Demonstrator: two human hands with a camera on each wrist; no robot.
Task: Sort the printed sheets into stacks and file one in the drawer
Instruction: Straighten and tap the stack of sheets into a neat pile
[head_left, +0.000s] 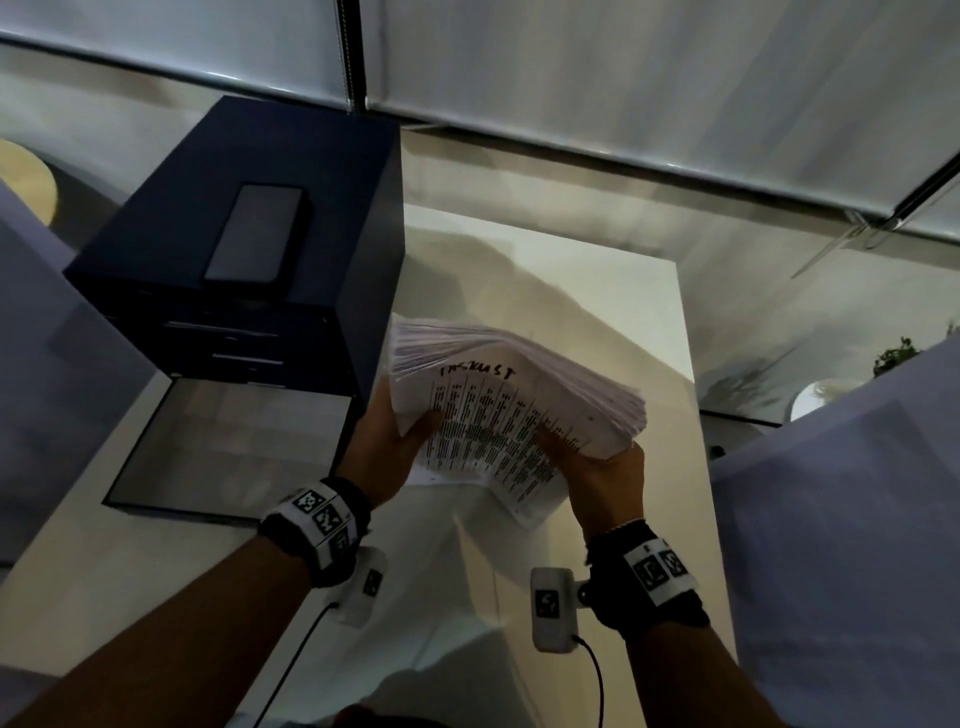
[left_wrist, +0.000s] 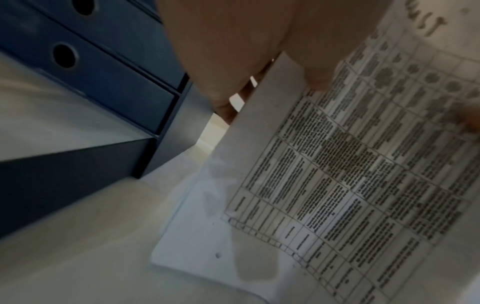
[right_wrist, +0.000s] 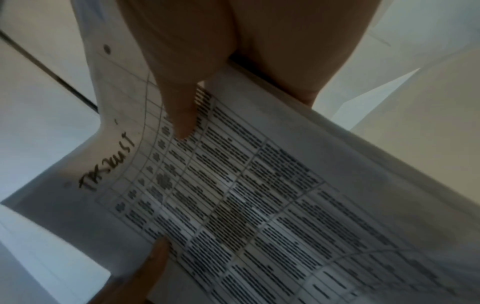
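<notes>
While your left hand (head_left: 387, 447) and right hand (head_left: 597, 470) grip the stack of printed sheets (head_left: 514, 395) above the white table (head_left: 623, 301), the drawer (head_left: 228, 452) hangs open from the blue cabinet (head_left: 332, 171), nothing visible inside.

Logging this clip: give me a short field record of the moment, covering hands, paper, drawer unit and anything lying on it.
left hand: grips the stack's left edge, thumb on top
right hand: grips the stack's right edge, thumb on top
paper stack: thick, fanned, held above the white table
top sheet: printed table, handwritten heading near one edge
loose sheet: flat on the table under the stack
drawer unit: dark blue, left of the stack
bottom drawer: pulled out
phone: dark, lying on the unit's top
</notes>
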